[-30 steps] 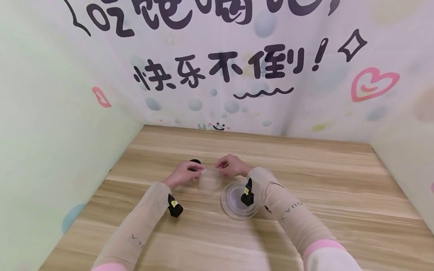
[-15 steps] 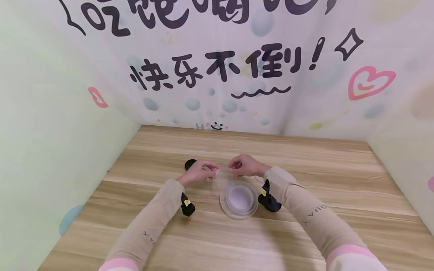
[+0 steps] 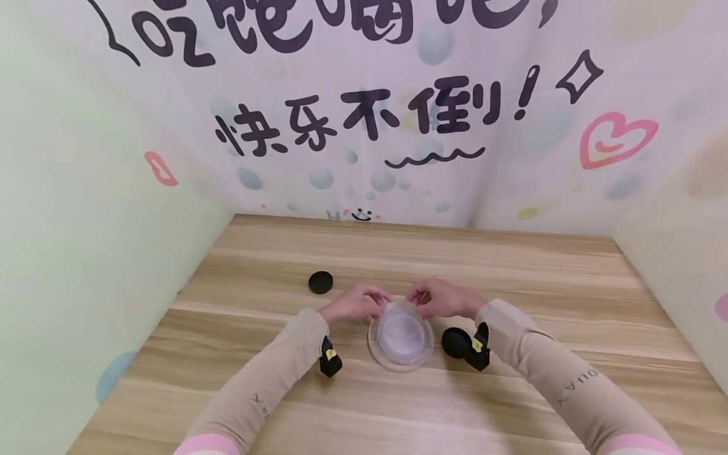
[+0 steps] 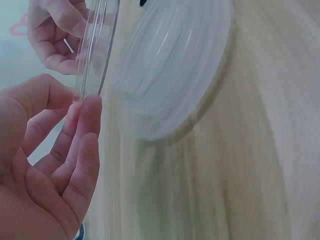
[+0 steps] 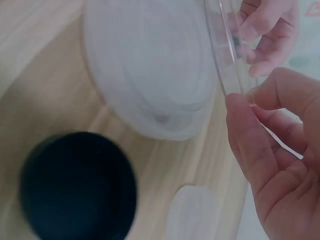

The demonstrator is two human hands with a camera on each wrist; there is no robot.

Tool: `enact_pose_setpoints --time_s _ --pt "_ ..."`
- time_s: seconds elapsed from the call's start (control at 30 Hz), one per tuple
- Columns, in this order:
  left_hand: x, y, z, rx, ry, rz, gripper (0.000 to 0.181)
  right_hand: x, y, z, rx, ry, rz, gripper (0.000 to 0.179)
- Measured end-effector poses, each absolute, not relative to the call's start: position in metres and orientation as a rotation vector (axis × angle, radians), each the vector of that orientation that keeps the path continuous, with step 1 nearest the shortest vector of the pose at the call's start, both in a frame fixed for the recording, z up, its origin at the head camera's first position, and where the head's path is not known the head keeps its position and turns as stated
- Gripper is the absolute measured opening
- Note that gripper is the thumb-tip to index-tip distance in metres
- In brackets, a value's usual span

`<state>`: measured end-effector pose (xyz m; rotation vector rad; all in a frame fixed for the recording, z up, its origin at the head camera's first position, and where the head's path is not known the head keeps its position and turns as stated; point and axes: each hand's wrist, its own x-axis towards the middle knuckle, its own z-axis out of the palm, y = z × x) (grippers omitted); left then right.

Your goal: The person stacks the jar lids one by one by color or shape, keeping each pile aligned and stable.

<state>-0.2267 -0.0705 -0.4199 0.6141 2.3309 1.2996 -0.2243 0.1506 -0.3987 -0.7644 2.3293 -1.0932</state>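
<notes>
Both hands hold one thin, clear round plastic lid (image 4: 97, 45) by its edge, tilted steeply in the wrist views. My left hand (image 3: 355, 302) pinches its left side between thumb and fingertips. On the opposite side, my right hand (image 3: 442, 297) pinches the edge the same way. Just below and in front of the lid sits a translucent round container (image 3: 402, 338) on a wider clear round piece (image 3: 392, 366), which may be a plate or another lid. Whether the held lid touches the container cannot be told.
A small black round lid-like disc (image 3: 321, 282) lies on the wooden table (image 3: 318, 417) at the back left. Another black round object (image 5: 80, 187) stands right of the container. Near it is a small whitish translucent piece (image 5: 191, 212). A printed cloth backdrop (image 3: 364, 183) borders the table's far edge.
Both hands have moved right and nearer with the clear lid, bringing it from behind and left of the container to its back rim. The black disc at left is now fully uncovered.
</notes>
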Motion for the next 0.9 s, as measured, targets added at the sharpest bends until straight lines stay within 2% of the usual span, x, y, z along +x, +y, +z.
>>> enact_pose_setpoints --time_s 0.33,0.5,0.9 --pt "-0.220 -0.062 -0.423 0.719 2.330 1.253 0.026 -0.215 0.161 -0.417 -0.922 2.404 -1.087 0.022" --pt "-0.219 -0.062 -0.422 0.764 2.346 1.197 0.026 -0.213 0.162 -0.426 -0.891 2.396 -1.139 0.021" --pt "-0.218 -0.064 -0.423 0.692 2.367 1.197 0.024 -0.209 0.163 -0.428 -0.861 2.395 -1.199 0.024"
